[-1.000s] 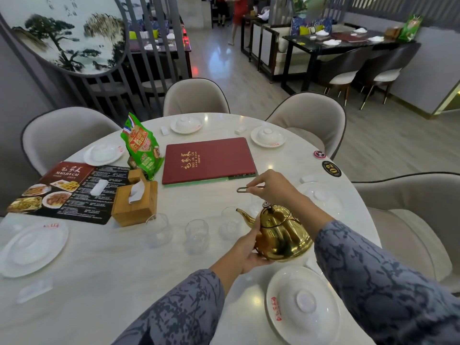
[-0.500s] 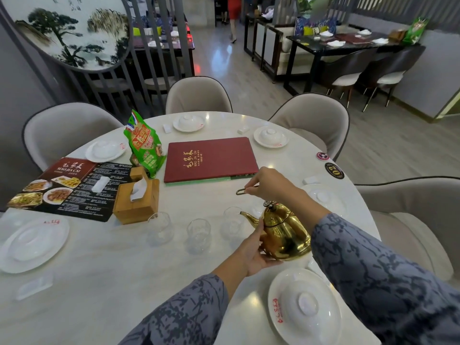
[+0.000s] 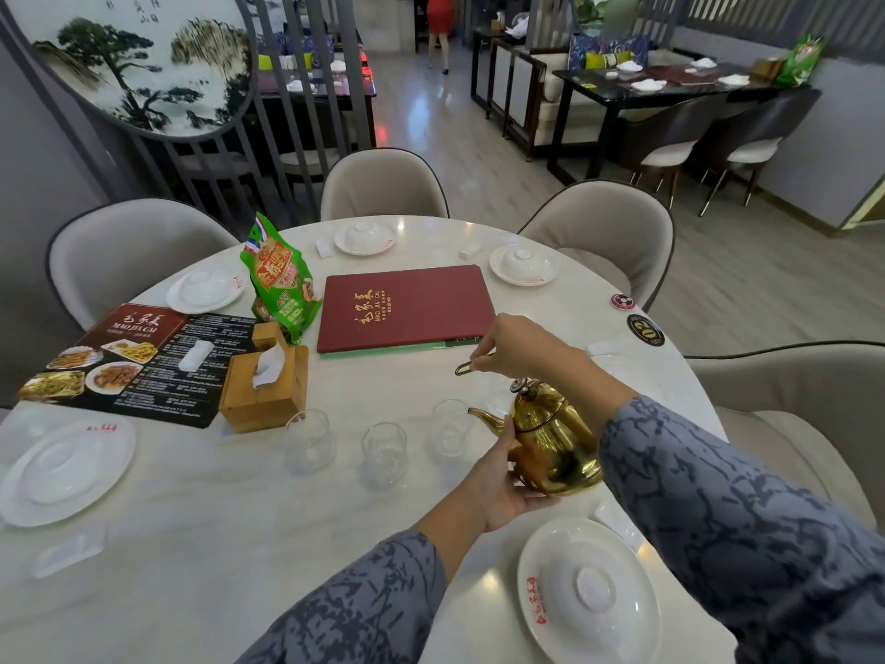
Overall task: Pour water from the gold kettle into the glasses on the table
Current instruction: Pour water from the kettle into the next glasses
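The gold kettle [image 3: 555,443] is held above the round white table [image 3: 191,510], its spout pointing left at the rim of the rightmost glass [image 3: 449,429]. My right hand [image 3: 515,349] grips the kettle's raised wire handle from above. My left hand [image 3: 503,476] cups the kettle's lower front, below the spout. Two more clear glasses stand in a row to the left: the middle glass [image 3: 384,453] and the left glass [image 3: 309,439]. I cannot tell whether any glass holds water.
A wooden tissue box [image 3: 266,383] stands behind the left glass, with a green snack bag [image 3: 282,280] and a red menu book [image 3: 404,306] further back. A covered plate [image 3: 591,591] lies near the front edge; other place settings ring the table. Chairs surround it.
The kettle has stayed by the rightmost glass, with its spout now slightly closer to the rim. Both hands keep the same hold. The view shifted slightly.
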The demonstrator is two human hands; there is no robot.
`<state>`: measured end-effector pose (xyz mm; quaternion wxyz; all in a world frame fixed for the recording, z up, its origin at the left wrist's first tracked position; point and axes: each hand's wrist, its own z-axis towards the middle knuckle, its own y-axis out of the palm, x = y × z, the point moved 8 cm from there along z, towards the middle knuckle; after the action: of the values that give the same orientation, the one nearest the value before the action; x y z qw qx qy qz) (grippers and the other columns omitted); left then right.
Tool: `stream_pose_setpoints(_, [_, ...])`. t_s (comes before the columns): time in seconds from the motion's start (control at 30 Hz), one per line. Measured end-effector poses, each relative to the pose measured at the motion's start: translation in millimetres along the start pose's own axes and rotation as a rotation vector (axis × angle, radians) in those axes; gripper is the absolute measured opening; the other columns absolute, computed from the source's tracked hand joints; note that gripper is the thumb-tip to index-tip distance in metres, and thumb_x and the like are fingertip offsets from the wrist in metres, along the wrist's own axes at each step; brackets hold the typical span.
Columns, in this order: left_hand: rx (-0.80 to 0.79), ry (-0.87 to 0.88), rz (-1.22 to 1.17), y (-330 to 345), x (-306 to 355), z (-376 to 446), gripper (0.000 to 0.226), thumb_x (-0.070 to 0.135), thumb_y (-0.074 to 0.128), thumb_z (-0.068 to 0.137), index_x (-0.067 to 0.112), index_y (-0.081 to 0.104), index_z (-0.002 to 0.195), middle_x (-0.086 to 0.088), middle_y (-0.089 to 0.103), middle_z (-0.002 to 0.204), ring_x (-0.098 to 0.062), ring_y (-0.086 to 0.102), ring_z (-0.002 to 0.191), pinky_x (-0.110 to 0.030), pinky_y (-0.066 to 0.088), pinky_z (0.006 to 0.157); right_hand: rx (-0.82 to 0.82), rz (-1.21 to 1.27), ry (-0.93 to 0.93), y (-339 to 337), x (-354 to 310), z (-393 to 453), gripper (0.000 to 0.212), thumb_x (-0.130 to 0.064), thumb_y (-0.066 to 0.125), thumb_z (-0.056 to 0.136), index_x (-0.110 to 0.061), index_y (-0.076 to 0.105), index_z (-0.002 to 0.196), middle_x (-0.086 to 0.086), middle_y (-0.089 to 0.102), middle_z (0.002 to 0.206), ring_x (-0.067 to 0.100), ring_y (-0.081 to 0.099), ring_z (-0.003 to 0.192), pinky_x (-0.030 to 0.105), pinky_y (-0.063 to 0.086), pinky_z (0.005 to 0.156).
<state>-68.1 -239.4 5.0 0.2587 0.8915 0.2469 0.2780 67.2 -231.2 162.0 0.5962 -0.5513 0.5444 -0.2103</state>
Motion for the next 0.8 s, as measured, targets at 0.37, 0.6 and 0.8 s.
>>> stream_pose_setpoints(0.37, [-0.044,0.0,-0.028,9.5,2.2,0.0,0.071,0.06,0.057,0.086,0.016,0.042,0.14,-0.018,0.045,0.145,-0.043,0.054,0.124,-0.054,0.055,0.086,-0.023,-0.04,0.001,-4.3,-4.3,5.6,0.017,-0.026,0.072,0.085,-0.016,0.082,0.095,0.005,0.077,0.087,0.019,0.057,0.067,0.032,0.045,0.058])
stream_pose_setpoints(0.6, [-0.053,-0.001,-0.018,12.3,4.2,-0.5,0.067,0.06,0.055,0.087,0.017,0.043,0.136,-0.018,0.045,0.147,-0.043,0.052,0.126,-0.054,0.053,0.091,-0.035,-0.059,0.021,-4.5,-3.5,9.2,0.019,-0.026,0.072,0.084,-0.014,0.081,0.095,0.008,0.076,0.087,0.02,0.057,0.066,0.034,0.046,0.06])
stream_pose_setpoints(0.8, [-0.051,-0.008,-0.01,12.8,3.5,2.1,0.07,0.061,0.056,0.086,0.016,0.042,0.138,-0.019,0.044,0.147,-0.043,0.052,0.127,-0.053,0.054,0.089,-0.039,-0.064,0.024,-2.9,-1.9,11.6,0.018,-0.026,0.072,0.084,-0.014,0.081,0.094,0.008,0.077,0.089,0.02,0.057,0.067,0.033,0.046,0.059])
